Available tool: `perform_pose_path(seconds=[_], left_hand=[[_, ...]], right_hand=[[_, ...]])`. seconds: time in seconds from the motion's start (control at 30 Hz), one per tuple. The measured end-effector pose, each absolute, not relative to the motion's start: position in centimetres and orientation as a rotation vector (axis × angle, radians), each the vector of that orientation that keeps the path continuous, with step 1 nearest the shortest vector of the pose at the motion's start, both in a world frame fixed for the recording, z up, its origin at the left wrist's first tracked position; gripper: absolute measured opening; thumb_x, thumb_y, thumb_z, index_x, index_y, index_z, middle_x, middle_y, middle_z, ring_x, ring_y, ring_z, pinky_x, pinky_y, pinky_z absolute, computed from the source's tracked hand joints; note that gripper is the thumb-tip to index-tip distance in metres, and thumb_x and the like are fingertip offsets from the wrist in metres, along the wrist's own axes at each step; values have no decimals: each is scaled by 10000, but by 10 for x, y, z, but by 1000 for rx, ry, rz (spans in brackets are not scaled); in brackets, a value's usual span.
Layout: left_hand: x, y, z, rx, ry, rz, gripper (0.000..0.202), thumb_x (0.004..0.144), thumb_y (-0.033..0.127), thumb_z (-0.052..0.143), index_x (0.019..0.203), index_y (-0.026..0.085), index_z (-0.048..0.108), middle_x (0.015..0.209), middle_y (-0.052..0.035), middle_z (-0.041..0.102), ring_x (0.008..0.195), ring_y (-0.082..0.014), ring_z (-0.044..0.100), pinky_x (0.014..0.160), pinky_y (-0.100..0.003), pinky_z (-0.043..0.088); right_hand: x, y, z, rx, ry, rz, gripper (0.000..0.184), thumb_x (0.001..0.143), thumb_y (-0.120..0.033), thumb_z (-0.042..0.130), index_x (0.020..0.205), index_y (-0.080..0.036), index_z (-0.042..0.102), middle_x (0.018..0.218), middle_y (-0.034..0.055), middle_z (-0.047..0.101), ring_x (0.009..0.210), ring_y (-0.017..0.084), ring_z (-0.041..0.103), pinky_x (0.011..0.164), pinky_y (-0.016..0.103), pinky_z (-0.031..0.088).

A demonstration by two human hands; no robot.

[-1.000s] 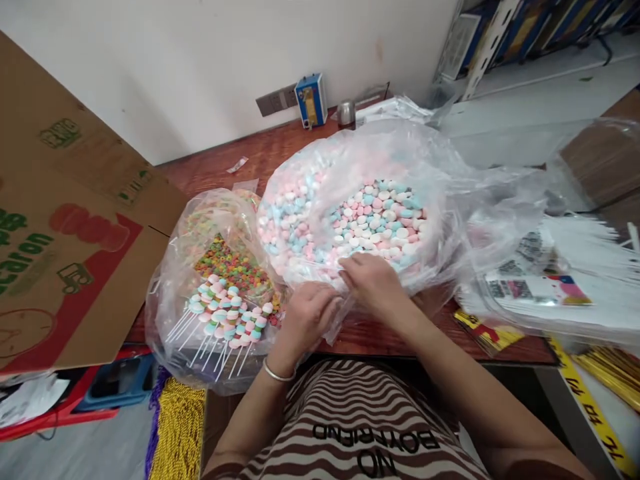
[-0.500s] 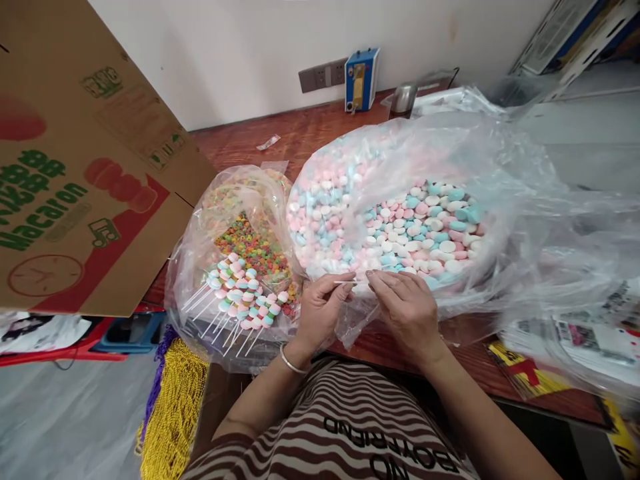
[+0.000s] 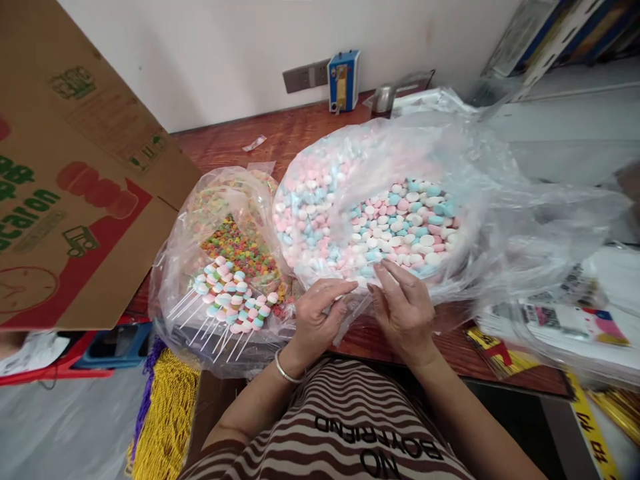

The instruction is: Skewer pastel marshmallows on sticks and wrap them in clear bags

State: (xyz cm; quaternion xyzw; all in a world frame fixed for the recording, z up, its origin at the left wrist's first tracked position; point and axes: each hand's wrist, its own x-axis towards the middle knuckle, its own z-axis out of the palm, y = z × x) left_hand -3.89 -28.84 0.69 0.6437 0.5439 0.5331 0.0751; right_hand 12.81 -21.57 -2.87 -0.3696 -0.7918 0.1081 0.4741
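My left hand [image 3: 317,310] and my right hand [image 3: 403,310] meet at the near rim of a big clear bag of pink, blue and white round candies [image 3: 400,220]. The left fingers are pinched together and point right. The right fingers are pressed together and reach up to the nearest candies. What sits between the fingertips is too small to make out. To the left, a smaller clear bag [image 3: 175,280] holds small multicoloured bits [image 3: 240,250] and several candy skewers on white sticks [image 3: 230,300].
A printed cardboard box [image 3: 75,200] leans at the left of the red-brown wooden table [image 3: 300,137]. A blue device [image 3: 343,80] stands by the wall socket. Plastic-wrapped printed packets [image 3: 565,320] lie at the right, and a yellow beaded bundle [image 3: 165,413] hangs below the table's edge.
Half a second ago a thin white stick showed between my two hands; now the fingers have closed in and it no longer shows. The view shifted slightly.
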Motion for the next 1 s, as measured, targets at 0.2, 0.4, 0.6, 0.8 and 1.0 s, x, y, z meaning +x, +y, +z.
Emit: perform_pose_path(seconds=[0.2, 0.4, 0.6, 0.8, 1.0], left_hand=[[-34, -289, 9, 2728, 1305, 1365, 349, 927, 104, 617, 1269, 167, 651, 1023, -98, 769, 1012, -202, 722, 860, -350, 612], [-31, -248, 16, 2900, 957, 1064, 312, 952, 121, 574, 1258, 141, 632, 1067, -105, 774, 999, -195, 726, 845, -335, 614], [-32, -137, 13, 2385, 1429, 854, 175, 959, 179, 561, 989, 185, 733, 943, -75, 768, 876, -179, 716, 777, -310, 576], [2, -57, 4, 2117, 1448, 801, 144, 890, 161, 632, 964, 186, 753, 972, -52, 762, 867, -166, 691, 797, -286, 533], [26, -40, -5, 2379, 1318, 635, 288, 809, 160, 718, 1096, 158, 692, 1093, -103, 684, 945, -212, 643, 820, -328, 509]], right_hand=[[124, -233, -12, -979, -1201, 1523, 410, 996, -470, 535, 1312, -211, 579, 840, 21, 698, 672, 152, 635, 647, 302, 542], [141, -225, -16, -971, -890, 1436, 273, 965, -423, 605, 1156, -228, 599, 676, -68, 532, 532, 84, 468, 495, 206, 399], [162, -232, -24, -986, -952, 1337, 105, 981, -354, 559, 984, -253, 528, 721, -63, 574, 473, 68, 460, 425, 186, 361], [168, -242, -35, -1012, -1013, 1350, 111, 990, -342, 537, 1028, -239, 554, 704, -53, 557, 482, 72, 439, 428, 189, 356], [175, -239, -38, -1057, -1098, 1333, 122, 995, -328, 513, 1040, -229, 570, 715, -40, 557, 516, 84, 449, 462, 207, 374]])
